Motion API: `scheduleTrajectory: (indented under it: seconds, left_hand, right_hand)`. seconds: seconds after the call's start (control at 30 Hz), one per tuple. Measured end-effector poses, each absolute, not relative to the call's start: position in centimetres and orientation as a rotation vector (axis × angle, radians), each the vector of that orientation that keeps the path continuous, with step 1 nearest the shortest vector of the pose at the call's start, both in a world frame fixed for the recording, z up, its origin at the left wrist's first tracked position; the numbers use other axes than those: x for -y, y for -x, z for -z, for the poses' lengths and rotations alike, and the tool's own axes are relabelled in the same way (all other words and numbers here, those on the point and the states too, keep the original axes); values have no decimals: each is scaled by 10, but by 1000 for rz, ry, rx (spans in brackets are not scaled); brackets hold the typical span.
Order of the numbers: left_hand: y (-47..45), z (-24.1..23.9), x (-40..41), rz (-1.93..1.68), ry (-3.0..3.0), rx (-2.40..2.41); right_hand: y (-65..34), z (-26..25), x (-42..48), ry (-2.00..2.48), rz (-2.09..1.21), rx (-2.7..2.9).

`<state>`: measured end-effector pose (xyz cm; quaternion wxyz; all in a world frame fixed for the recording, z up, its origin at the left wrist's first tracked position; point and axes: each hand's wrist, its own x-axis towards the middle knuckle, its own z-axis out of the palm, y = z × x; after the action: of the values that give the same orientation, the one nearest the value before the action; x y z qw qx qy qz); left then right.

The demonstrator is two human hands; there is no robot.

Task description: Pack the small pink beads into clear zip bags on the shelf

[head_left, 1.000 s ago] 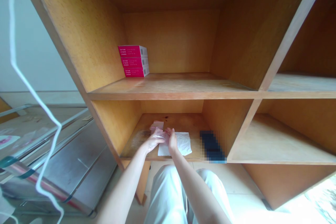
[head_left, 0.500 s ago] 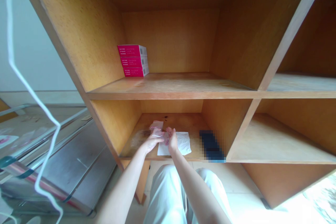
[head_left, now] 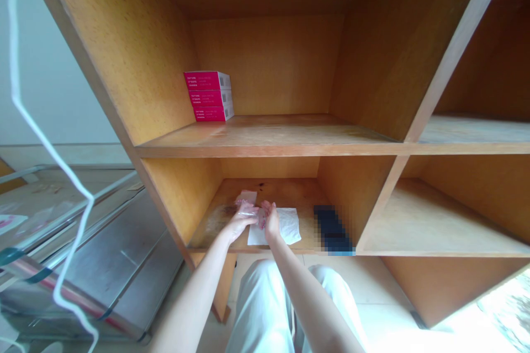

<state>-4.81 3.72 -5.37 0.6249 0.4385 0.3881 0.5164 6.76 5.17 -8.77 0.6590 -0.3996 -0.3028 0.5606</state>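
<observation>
Both my hands reach into the lower left compartment of a wooden shelf unit. My left hand and my right hand are close together, fingers curled round a thin clear plastic bag held between them. Under my right hand lies a flat white packet on the shelf board. Another small clear packet lies just behind my left hand.
A stack of three pink boxes stands at the back left of the upper compartment. A blurred dark object lies at the right of the lower compartment. A metal table is to the left, and a white cord hangs near the camera.
My hands have barely moved; the fingers shift slightly on the plastic bag. The view has drifted a little.
</observation>
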Motion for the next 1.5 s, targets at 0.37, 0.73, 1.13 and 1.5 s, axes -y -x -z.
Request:
scheduleTrajectory:
  seconds: [0.37, 0.73, 1.13, 1.5]
  left_hand:
    - [51, 52, -25, -1311, -905, -718]
    - [54, 57, -24, -1422, -730, -669]
    - [61, 72, -24, -1476, -597, -571]
    - [62, 69, -17, -1476, -573, -512]
  right_hand:
    - [-67, 86, -51, 896, -1275, 657]
    - [-68, 77, -43, 929, -1197, 747]
    - [-65, 63, -38, 1063, -835, 1172]
    - [-100, 66, -42, 1284, -484, 1563]
